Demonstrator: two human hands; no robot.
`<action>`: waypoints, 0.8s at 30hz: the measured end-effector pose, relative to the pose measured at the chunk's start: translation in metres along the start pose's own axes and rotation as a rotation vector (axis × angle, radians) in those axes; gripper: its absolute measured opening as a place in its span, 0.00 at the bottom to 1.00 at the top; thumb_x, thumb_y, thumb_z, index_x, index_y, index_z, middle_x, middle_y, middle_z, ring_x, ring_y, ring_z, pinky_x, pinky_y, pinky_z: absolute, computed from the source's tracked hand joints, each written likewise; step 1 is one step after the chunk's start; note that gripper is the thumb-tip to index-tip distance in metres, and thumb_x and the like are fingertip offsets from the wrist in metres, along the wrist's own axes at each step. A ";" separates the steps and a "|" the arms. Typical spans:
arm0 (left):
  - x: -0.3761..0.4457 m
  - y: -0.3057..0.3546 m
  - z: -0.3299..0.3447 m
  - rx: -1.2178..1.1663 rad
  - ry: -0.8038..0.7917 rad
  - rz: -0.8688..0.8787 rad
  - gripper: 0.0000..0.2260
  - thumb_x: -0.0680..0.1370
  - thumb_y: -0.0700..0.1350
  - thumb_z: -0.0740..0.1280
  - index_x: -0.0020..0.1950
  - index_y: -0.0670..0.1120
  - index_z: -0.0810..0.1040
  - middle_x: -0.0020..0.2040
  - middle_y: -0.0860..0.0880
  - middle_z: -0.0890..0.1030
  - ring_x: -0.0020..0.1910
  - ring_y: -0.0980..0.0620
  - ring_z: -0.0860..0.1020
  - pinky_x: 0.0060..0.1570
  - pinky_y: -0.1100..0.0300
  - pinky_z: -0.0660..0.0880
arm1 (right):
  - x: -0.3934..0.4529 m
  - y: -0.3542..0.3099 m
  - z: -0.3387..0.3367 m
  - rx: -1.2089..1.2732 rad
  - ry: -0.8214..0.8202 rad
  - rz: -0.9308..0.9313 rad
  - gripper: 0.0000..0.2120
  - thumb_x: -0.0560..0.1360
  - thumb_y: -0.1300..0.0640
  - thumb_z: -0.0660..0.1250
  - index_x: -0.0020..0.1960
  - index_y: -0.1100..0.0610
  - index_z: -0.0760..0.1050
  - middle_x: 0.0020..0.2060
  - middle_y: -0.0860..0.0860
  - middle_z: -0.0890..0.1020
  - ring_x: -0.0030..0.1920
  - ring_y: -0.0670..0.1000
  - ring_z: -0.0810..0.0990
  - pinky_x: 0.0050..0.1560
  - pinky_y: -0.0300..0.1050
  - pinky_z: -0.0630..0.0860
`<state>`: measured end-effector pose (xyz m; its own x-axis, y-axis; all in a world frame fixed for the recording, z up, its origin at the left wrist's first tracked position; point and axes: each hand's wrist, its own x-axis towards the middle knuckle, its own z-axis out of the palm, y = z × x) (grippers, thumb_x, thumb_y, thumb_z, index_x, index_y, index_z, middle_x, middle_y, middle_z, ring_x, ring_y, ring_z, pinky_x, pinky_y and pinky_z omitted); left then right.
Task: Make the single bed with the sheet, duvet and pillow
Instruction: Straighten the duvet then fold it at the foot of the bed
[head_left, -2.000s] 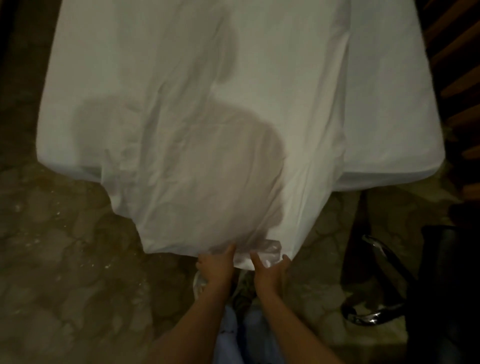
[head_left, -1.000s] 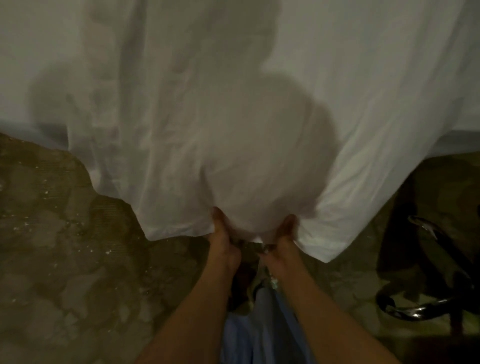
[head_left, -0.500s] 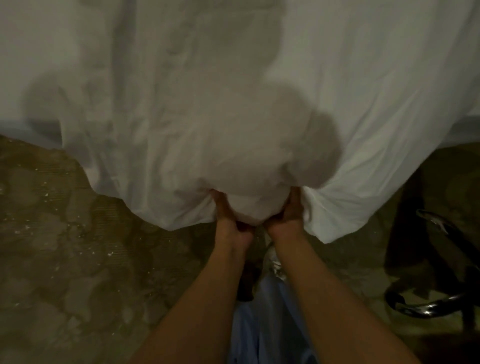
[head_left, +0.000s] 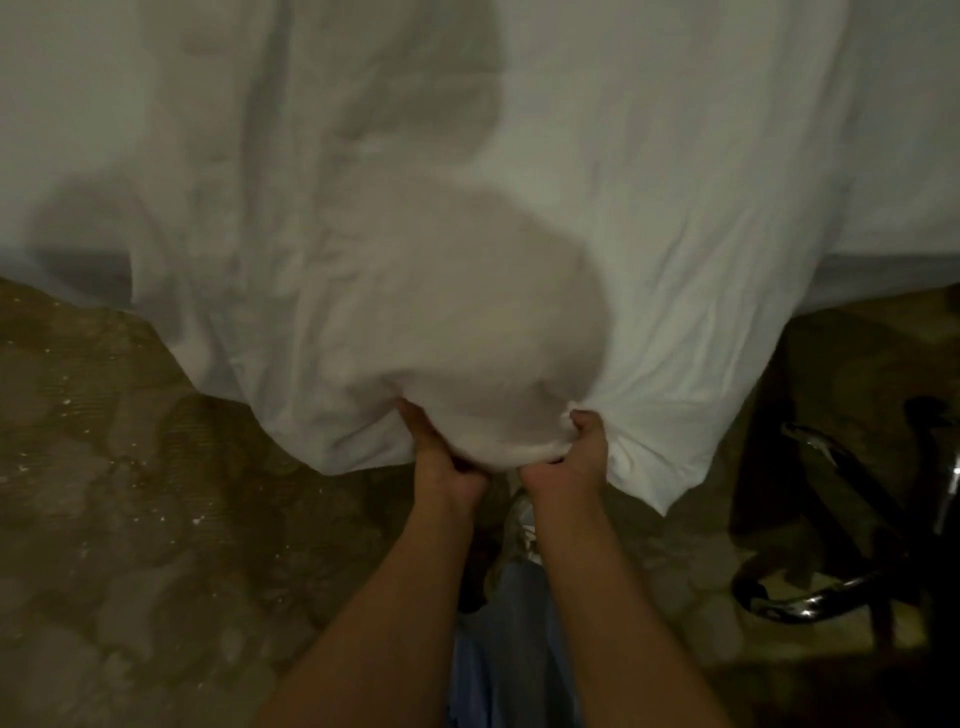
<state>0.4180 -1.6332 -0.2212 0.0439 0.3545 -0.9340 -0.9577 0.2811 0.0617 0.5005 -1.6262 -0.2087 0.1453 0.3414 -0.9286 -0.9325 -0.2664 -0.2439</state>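
A white sheet (head_left: 649, 218) drapes over the foot of the single bed (head_left: 893, 265) and hangs off its end toward me. My left hand (head_left: 441, 462) and my right hand (head_left: 571, 462) grip the bunched lower edge of the sheet side by side, fingers curled into the cloth. The fabric bulges up between and above my hands. My shadow falls on the sheet. No duvet or pillow shows.
A brownish patterned floor (head_left: 130, 493) lies to the left and below. A dark chair with a shiny curved metal frame (head_left: 810, 603) stands close at the right. My blue trousers (head_left: 498, 649) and a shoe show between my arms.
I have stepped closer to the bed. Both hands have pushed the gathered sheet edge up and forward, so the cloth bulges more than before.
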 end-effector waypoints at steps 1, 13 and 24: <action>-0.010 -0.002 0.002 0.005 -0.012 -0.012 0.33 0.74 0.69 0.55 0.70 0.49 0.71 0.67 0.44 0.74 0.61 0.42 0.73 0.62 0.46 0.68 | -0.008 -0.002 0.000 -0.012 0.025 -0.011 0.15 0.76 0.58 0.57 0.60 0.60 0.74 0.51 0.59 0.79 0.49 0.59 0.76 0.51 0.52 0.73; -0.161 0.039 0.060 0.161 0.140 0.297 0.25 0.73 0.54 0.70 0.64 0.39 0.74 0.62 0.41 0.77 0.57 0.42 0.77 0.60 0.48 0.73 | -0.164 -0.022 0.072 -0.264 0.289 -0.275 0.19 0.69 0.62 0.73 0.57 0.67 0.74 0.50 0.58 0.79 0.45 0.56 0.78 0.45 0.48 0.76; -0.270 0.064 0.163 0.240 -0.017 0.674 0.18 0.75 0.41 0.69 0.65 0.40 0.73 0.61 0.46 0.77 0.55 0.47 0.77 0.55 0.54 0.74 | -0.270 -0.082 0.156 -0.550 0.165 -0.613 0.23 0.70 0.57 0.71 0.61 0.67 0.75 0.55 0.56 0.80 0.53 0.58 0.79 0.55 0.51 0.77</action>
<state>0.3909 -1.5653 0.0925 -0.5293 0.5332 -0.6599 -0.6890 0.1838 0.7011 0.4863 -1.5563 0.1055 0.6601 0.4439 -0.6060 -0.3850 -0.4927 -0.7804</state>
